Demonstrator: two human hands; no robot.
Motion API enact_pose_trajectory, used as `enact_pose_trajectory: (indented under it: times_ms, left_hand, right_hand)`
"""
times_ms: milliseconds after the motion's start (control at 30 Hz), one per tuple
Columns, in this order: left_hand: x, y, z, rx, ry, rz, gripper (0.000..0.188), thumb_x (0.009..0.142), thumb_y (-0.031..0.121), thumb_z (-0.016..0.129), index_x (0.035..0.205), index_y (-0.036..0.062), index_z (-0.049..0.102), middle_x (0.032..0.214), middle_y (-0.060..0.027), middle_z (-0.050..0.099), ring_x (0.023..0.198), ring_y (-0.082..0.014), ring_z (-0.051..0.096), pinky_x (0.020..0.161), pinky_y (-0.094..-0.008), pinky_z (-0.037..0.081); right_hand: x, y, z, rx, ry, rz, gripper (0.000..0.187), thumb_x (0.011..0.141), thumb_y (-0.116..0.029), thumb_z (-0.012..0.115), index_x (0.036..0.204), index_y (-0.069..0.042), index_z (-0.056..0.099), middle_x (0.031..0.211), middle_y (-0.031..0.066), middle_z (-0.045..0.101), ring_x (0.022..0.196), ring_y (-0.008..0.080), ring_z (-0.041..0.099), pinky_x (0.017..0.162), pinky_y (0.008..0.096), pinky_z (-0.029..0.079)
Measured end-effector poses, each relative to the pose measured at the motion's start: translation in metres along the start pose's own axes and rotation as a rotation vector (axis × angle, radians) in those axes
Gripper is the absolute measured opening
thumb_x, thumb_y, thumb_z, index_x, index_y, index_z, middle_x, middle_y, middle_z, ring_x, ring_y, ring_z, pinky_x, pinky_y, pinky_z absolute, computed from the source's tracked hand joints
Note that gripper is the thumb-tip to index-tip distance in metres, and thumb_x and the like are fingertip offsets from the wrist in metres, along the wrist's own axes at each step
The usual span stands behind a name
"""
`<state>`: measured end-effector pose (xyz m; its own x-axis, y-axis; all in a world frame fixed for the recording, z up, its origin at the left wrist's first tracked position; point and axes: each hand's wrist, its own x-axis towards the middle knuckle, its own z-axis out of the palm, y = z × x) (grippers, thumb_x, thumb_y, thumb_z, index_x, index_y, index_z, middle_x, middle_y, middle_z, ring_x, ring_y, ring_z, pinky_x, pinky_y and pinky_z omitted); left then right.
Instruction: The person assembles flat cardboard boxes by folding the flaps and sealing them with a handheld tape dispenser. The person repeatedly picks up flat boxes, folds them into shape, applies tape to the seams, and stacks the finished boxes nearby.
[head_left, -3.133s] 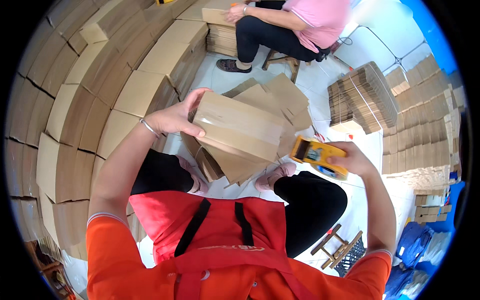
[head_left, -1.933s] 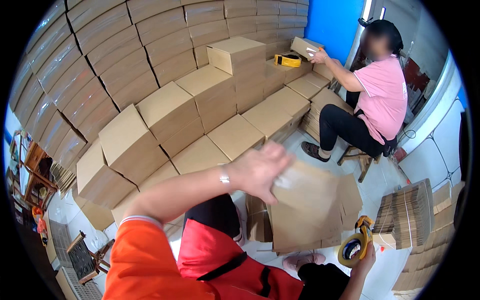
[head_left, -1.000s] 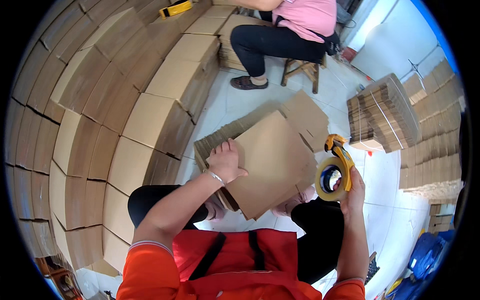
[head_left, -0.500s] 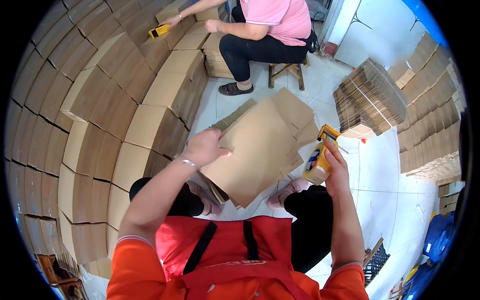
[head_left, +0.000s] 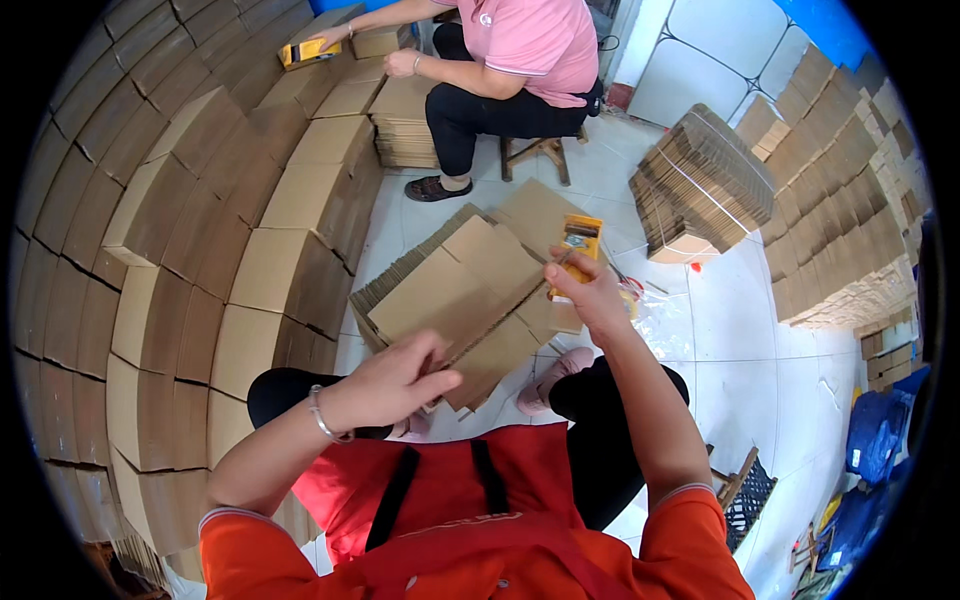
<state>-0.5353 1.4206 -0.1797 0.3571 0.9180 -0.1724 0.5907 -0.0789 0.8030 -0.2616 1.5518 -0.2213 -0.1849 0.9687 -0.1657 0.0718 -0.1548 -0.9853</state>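
Note:
A brown cardboard carton [head_left: 465,280], partly folded, sits across the flattened cartons in front of my knees. My left hand [head_left: 390,383] is at its near-left end, thumb and fingers on either side of the carton's edge; the fingertips are slightly blurred. In my right hand [head_left: 592,300] is a yellow tape dispenser [head_left: 582,236], its lower part hidden by the fingers. The right thumb reaches the carton's far-right corner. Beneath and behind lies a pile of flattened cartons [head_left: 395,272], with another loose sheet [head_left: 535,212] beyond.
Stacked closed cartons [head_left: 290,262] form a wall on my left. Ahead, a person in a pink shirt [head_left: 530,50] sits on a wooden stool [head_left: 535,155], holding another yellow dispenser [head_left: 308,52]. Strapped flat cartons [head_left: 700,185] stand at the right. Blue bags [head_left: 877,435] lie far right.
My right hand has swung left and forward with the tape dispenser to the carton's corner. My left hand has moved nearer, to the carton's end. The carton's edge now stands up.

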Motion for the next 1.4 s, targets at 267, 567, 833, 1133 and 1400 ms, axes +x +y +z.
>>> enact_pose_trajectory:
  times_ms: [267, 567, 833, 1133, 1400]
  left_hand:
    - [-0.015, -0.029, -0.015, -0.14, -0.062, -0.254, 0.048, 0.102, 0.044, 0.049, 0.089, 0.0004, 0.06, 0.073, -0.003, 0.051, 0.071, -0.0093, 0.05, 0.064, -0.0313, 0.046]
    - [0.048, -0.037, -0.049, 0.674, 0.481, -0.122, 0.045, 0.096, 0.037, 0.054, 0.075, -0.002, 0.065, 0.081, -0.0244, 0.066, 0.083, -0.041, 0.063, 0.075, -0.0482, 0.049]
    - [0.049, -0.043, -0.058, 0.393, 0.432, 0.215, 0.1, 0.076, 0.057, 0.075, 0.148, 0.0046, 0.029, 0.115, -0.0211, 0.048, 0.109, -0.0374, 0.047, 0.097, -0.0431, 0.042]
    - [0.072, -0.071, -0.019, 0.52, 0.936, 0.194, 0.049, 0.073, 0.036, 0.083, 0.109, 0.0088, 0.064, 0.1, -0.0131, 0.046, 0.099, -0.0309, 0.043, 0.086, -0.0406, 0.043]
    - [0.081, -0.096, -0.03, 0.233, 0.649, 0.201, 0.043, 0.092, 0.028, 0.066, 0.126, 0.0032, 0.054, 0.133, -0.0225, 0.043, 0.127, -0.0376, 0.041, 0.107, -0.0433, 0.037]
  right_hand:
    - [-0.001, 0.0, -0.014, -0.188, -0.069, 0.039, 0.051, 0.083, -0.035, 0.077, 0.118, 0.0, 0.064, 0.107, 0.0043, 0.066, 0.099, 0.0128, 0.06, 0.089, 0.0271, 0.047]
    - [-0.016, -0.021, 0.024, -0.456, -0.266, -0.025, 0.09, 0.061, -0.052, 0.089, 0.126, 0.003, 0.059, 0.113, 0.0174, 0.065, 0.102, 0.0222, 0.065, 0.089, 0.0305, 0.05]
    - [0.014, -0.009, 0.048, -0.812, -0.071, 0.015, 0.085, 0.067, -0.066, 0.077, 0.122, -0.003, 0.064, 0.115, 0.0216, 0.066, 0.104, 0.0304, 0.065, 0.086, 0.0357, 0.051]
    - [0.013, 0.018, 0.031, -0.07, -0.06, 0.164, 0.074, 0.094, -0.069, 0.042, 0.115, -0.002, 0.066, 0.11, 0.01, 0.064, 0.099, 0.0177, 0.061, 0.088, 0.0293, 0.047]
    - [-0.003, -0.041, 0.026, -0.284, 0.213, -0.167, 0.054, 0.092, -0.025, 0.067, 0.137, -0.003, 0.046, 0.105, 0.0121, 0.066, 0.084, 0.0167, 0.066, 0.065, 0.0269, 0.053]
